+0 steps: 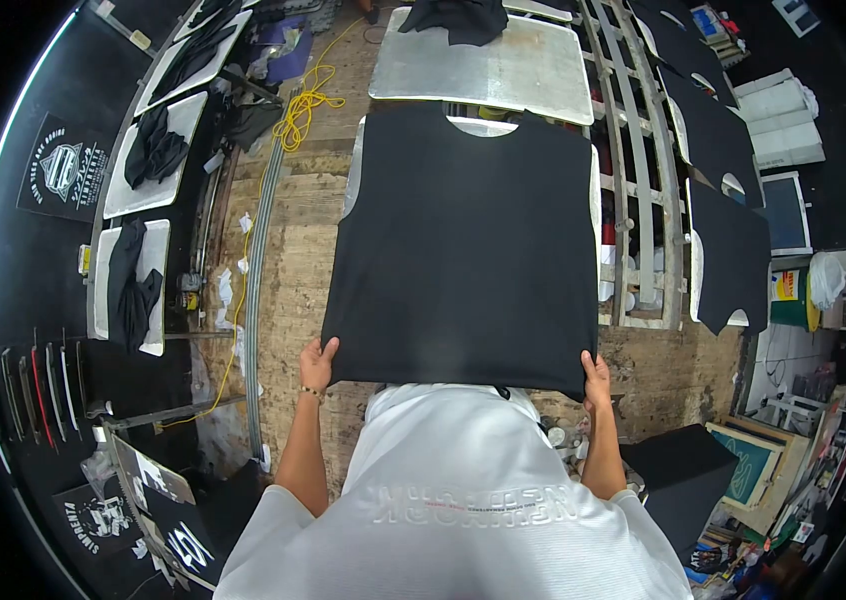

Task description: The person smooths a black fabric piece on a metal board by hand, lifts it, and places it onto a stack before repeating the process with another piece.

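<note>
A black shirt panel (468,250) lies spread over a pale board in front of me, its neck cutout at the far end. Slivers of the board (483,127) show through the neckline and along the sides. My left hand (318,366) pinches the near left corner of the cloth, thumb on top. At the near right corner my right hand (595,380) grips the same panel. Between the two hands the hem is stretched roughly straight, close to my waist.
Beyond stands another metal board (483,65) with bunched black cloth (455,18). Boards with crumpled black cloth (155,145) line the left; more black panels (728,255) lie right. A slatted metal rack (643,180) is beside me. Yellow cable (308,108) crosses the worn floor.
</note>
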`<state>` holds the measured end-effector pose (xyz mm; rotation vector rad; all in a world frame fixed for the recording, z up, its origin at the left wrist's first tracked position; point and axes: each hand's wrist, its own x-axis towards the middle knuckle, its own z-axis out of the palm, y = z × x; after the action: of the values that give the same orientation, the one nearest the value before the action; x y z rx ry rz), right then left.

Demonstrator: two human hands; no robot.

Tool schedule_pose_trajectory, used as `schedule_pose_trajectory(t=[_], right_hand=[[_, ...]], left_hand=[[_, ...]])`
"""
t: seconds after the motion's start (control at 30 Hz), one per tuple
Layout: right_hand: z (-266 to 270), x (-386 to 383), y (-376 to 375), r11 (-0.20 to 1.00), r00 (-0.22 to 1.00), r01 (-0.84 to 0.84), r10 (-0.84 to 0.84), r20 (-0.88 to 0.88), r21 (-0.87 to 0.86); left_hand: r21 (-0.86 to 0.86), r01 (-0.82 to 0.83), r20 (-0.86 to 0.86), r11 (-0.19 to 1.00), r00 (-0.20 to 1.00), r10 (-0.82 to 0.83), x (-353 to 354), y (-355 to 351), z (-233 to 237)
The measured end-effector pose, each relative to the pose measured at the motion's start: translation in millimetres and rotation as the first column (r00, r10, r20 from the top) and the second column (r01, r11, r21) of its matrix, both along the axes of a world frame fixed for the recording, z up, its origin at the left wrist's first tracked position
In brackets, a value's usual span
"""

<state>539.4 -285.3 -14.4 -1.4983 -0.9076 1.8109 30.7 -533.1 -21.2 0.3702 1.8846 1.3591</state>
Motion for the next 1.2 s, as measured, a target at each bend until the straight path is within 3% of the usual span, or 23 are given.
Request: schedule_pose_trajectory(t=[0.1,0.17,0.2,0.3,0.37,0.53,0.7,0.77,0.9,0.97,1.0,1.07,1.1,1.13,1.17,1.2], right_hand=[[-5.4,3.6,-0.4,1.000,1.000,0.009,-0.009,0.011,-0.015],[-9.6,5.2,-1.0,1.000,1.000,0.009,-0.009,0.028,-0.008],[-11.4,5.9,-0.4,1.000,0.999,0.007,-0.006,0.047,-0.004],[-8.7,5.8,-0.8,0.999,1.000,0.013,-0.012,0.014,-0.031],[-5.4,5.0,-0.6,0.999,1.000,0.018,-0.018,0.006,-0.051],[0.7,4.9,-2.3,0.998,0.999,0.001,0.002,0.042,-0.056],[-4.3,10.1,-1.6,0.994,1.000,-0.006,0.005,-0.005,-0.111],[-3.0,9.6,-1.9,0.994,1.000,-0.007,0.007,0.002,-0.108],[-2.7,6.3,-2.0,0.993,1.000,-0.027,0.027,-0.003,-0.115],[-7.7,7.2,-1.4,0.994,0.999,-0.035,0.036,0.008,-0.103],[-12.9,9.4,-0.9,0.995,0.999,-0.043,0.046,0.023,-0.091],[-22.2,17.8,1.7,0.992,0.997,-0.073,0.075,0.019,-0.102],[-24.3,22.7,2.5,0.986,0.993,-0.113,0.117,0.022,-0.122],[-23.3,23.1,3.0,0.986,0.993,-0.114,0.117,0.020,-0.120],[-22.2,20.3,3.4,0.988,0.991,-0.124,0.128,0.045,-0.094],[-22.0,19.2,4.9,0.989,0.988,-0.135,0.139,0.070,-0.067]], left_hand=[[-0.023,0.056,-0.078,0.998,0.995,-0.057,-3.4,-0.4,-3.0],[-0.203,0.098,-0.212,0.974,0.967,-0.142,-5.1,0.5,-2.1],[-0.202,0.103,-0.212,0.974,0.966,-0.146,-4.8,1.5,-0.7],[-0.179,0.109,-0.200,0.978,0.969,-0.145,0.7,7.9,9.2],[-0.008,-0.037,0.011,0.999,0.999,0.037,9.2,10.9,14.1],[-0.114,0.010,-0.045,0.993,0.999,-0.015,-5.4,-13.8,-27.6],[-0.123,0.025,-0.077,0.992,0.996,-0.035,-0.8,-12.2,-19.8],[-0.037,-0.019,0.036,0.999,0.999,0.020,3.1,-10.8,-17.2],[-0.058,-0.042,0.056,0.997,0.997,0.045,-0.1,-9.9,-18.3],[-0.453,0.017,-0.183,0.891,0.977,-0.112,-13.6,-3.6,-20.3],[-0.447,0.020,-0.190,0.894,0.975,-0.117,-26.8,3.2,-27.0],[-0.291,-0.214,-0.669,0.932,0.742,-0.039,-57.6,35.3,-40.4],[-0.064,-0.195,-0.565,0.979,0.816,0.126,-53.2,88.9,-8.3],[0.133,-0.161,-0.206,0.978,0.961,0.186,-43.2,147.2,22.7],[0.096,-0.044,0.119,0.994,0.992,0.032,-33.3,203.1,70.2],[0.169,0.105,0.240,0.980,0.960,-0.144,-26.7,251.5,87.7]])
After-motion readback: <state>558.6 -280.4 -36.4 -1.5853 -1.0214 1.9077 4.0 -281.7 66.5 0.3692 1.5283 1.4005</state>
